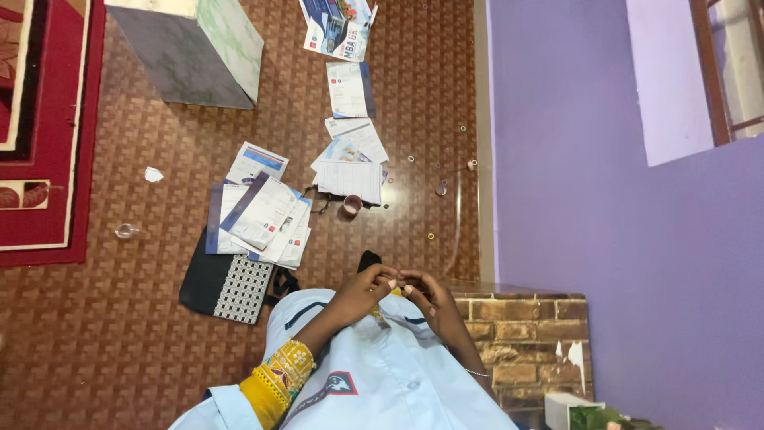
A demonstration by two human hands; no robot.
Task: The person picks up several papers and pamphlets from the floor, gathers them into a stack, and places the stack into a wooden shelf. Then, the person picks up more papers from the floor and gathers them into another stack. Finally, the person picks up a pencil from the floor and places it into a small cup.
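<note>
My left hand point(362, 291), in a yellow embroidered sleeve, and my right hand point(428, 296), with a thin bangle on the wrist, meet fingertip to fingertip over a light blue shirt point(382, 382) that lies across my lap. Both hands pinch at the same spot, just above the shirt's upper edge. What sits between the fingers is too small to make out. The shirt has buttons down its front and a red and dark badge point(338, 384).
Papers and brochures point(267, 213) lie scattered over the brown patterned floor, partly on a black bag with a checked panel point(231, 288). Nearby are a small pinkish cup point(352, 205), small rings, a grey-green box point(195, 48), a red rug point(48, 127), a brick-pattern ledge point(525, 334) and a purple wall.
</note>
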